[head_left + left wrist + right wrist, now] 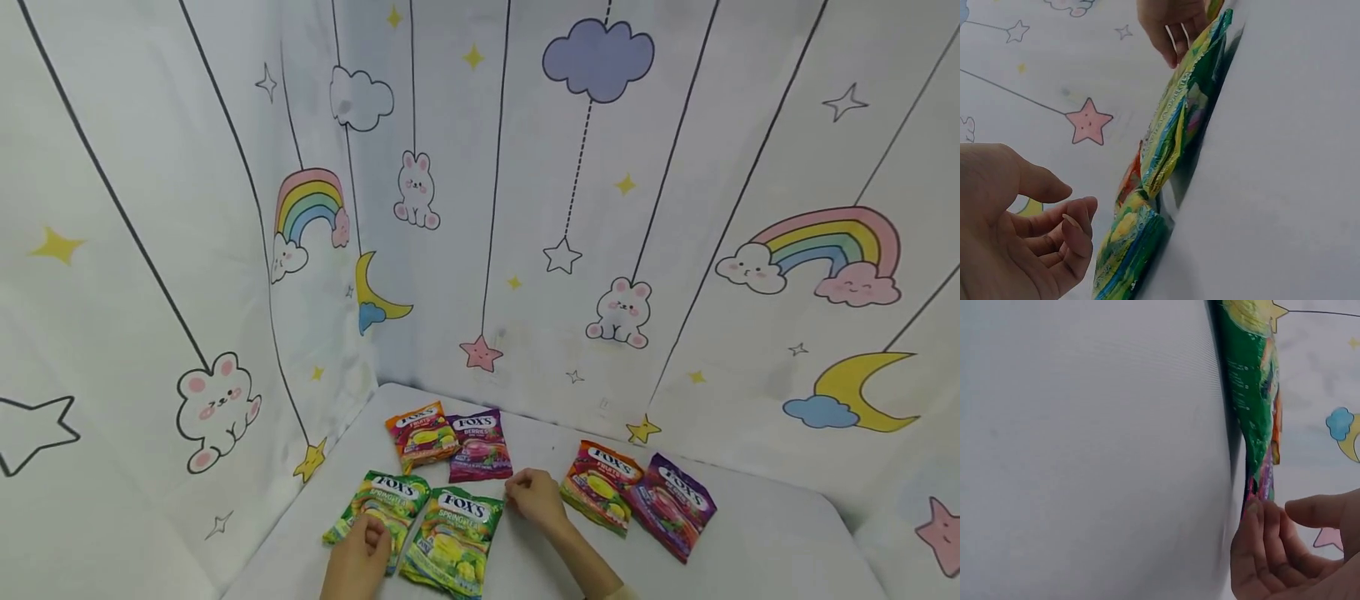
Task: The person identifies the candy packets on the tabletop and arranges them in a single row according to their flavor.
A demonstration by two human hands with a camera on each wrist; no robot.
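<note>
My left hand (358,557) hovers at the lower edge of the left green FOX'S Spring Tea candy bag (390,497). In the left wrist view its fingers (1079,231) are loosely bent, the thumb apart, nothing between them. Beside that bag lies a second green candy bag (452,542). My right hand (538,498) is near this one's upper right corner, just below the purple Berries bag (480,446). Seen from the right wrist, its fingers (1257,550) bend loosely and the thumb stands away from them; whether the fingertips touch a bag I cannot tell.
An orange Fruits bag (422,437) lies against the purple one at the back left. On the right, another orange Fruits bag (602,487) slightly overlaps a purple Berries bag (672,506). Printed white curtains (525,208) rise behind the white table (780,533).
</note>
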